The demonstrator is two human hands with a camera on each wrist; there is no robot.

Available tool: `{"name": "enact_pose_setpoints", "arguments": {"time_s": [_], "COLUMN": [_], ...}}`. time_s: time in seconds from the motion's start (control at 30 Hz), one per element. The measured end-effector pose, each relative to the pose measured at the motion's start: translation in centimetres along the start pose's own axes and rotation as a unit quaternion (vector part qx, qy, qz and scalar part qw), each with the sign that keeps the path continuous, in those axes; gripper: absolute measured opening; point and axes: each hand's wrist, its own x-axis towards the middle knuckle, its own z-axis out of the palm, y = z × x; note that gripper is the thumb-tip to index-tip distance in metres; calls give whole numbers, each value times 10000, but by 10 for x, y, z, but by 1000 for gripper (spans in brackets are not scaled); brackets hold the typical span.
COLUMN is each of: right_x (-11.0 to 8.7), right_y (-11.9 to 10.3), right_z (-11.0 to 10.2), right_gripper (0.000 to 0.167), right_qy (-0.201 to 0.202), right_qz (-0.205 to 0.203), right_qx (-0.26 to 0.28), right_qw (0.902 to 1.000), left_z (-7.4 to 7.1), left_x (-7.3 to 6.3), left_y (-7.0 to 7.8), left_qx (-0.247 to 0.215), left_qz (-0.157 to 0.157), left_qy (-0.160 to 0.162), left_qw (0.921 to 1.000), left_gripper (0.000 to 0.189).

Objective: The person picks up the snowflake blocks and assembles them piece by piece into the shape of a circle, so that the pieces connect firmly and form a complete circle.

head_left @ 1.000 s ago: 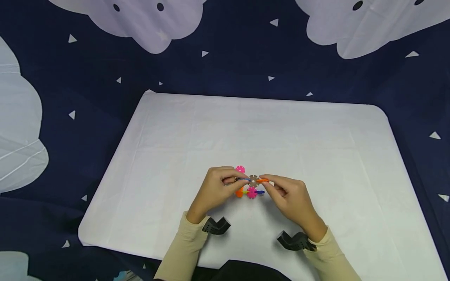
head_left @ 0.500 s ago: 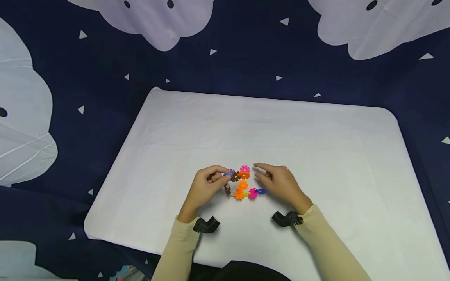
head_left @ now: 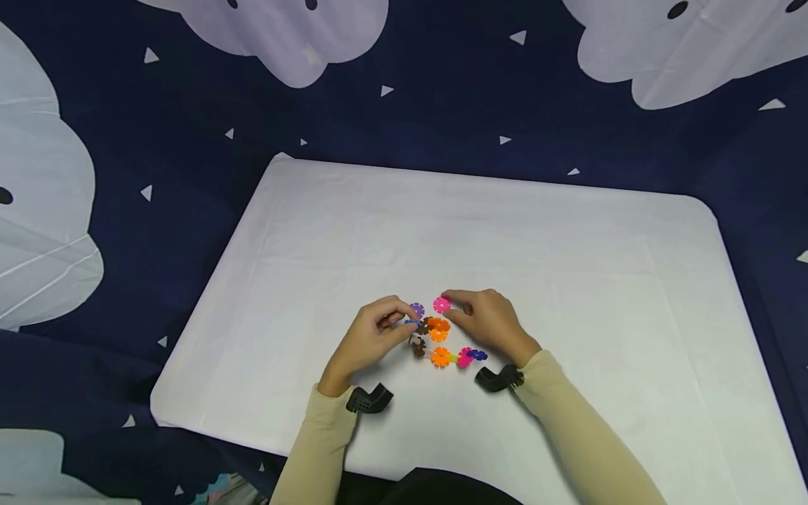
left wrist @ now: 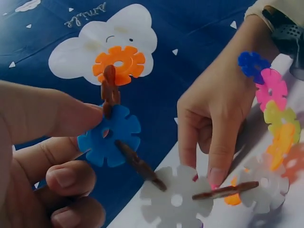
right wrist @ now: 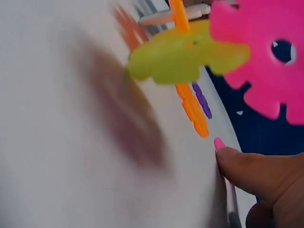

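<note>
My left hand [head_left: 375, 333] pinches the blue snowflake disc [left wrist: 122, 126] of a linked chain, lifted off the table. Brown discs [left wrist: 137, 164] slot into the blue one, and an orange disc [left wrist: 135, 61] ends that side. Beyond a white disc [left wrist: 161, 204] the chain curves through yellow [left wrist: 280, 118] and pink [left wrist: 271, 90] to a dark blue disc [left wrist: 253, 65]. With thumb and index finger at its edges, my right hand [head_left: 489, 319] pinches a separate pink snowflake disc [head_left: 441, 305] on the table. That disc is mostly hidden in both wrist views.
A loose purple disc [right wrist: 203, 100] and an orange disc [right wrist: 192, 109] lie on the white-covered table [head_left: 568, 266] near the hands. Dark blue cloth with cloud prints [head_left: 442, 105] surrounds the table.
My right hand has let go of the chain's orange end disc and taken hold of the pink disc. My left hand has shifted slightly left, still holding the chain.
</note>
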Motion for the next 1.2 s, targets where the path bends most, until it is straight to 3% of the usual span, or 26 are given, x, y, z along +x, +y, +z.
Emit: {"name": "enact_pose_setpoints", "arguments": {"time_s": [0.13, 0.23, 0.37, 0.53, 0.8, 1.03, 1.2], "right_x": [-4, -13, -32, -48, -54, -56, -57], "right_y": [0, 2, 2, -9, -24, -33, -37], "right_z": [-1, -7, -27, -50, -52, -53, -48], "right_gripper": [22, 14, 11, 10, 12, 14, 17], "right_qy": [-46, -182, 0, 114, 277, 200, 224], "right_qz": [150, 310, 355, 208, 198, 234, 314], "right_qx": [653, 1326, 2179, 3184, 3469, 3561, 3544], "right_qw": [9977, 9905, 9753, 9477, 9373, 9339, 9343], "left_z": [2, 6, 13, 14, 15, 22, 27], "left_x": [3, 6, 11, 11, 13, 16, 19], "left_y": [20, 36, 22, 2, 4, 17, 20], "left_qx": [56, 169, 516, 837, 1009, 1105, 1067], "left_qz": [216, 384, 238, 26, 273, 1179, 1155], "left_qy": [-229, -288, -64, 375, 395, 382, 438], "left_qw": [9995, 9987, 9984, 9958, 9937, 9861, 9866], "left_gripper": [8, 7, 3, 7, 9, 16, 7]}}
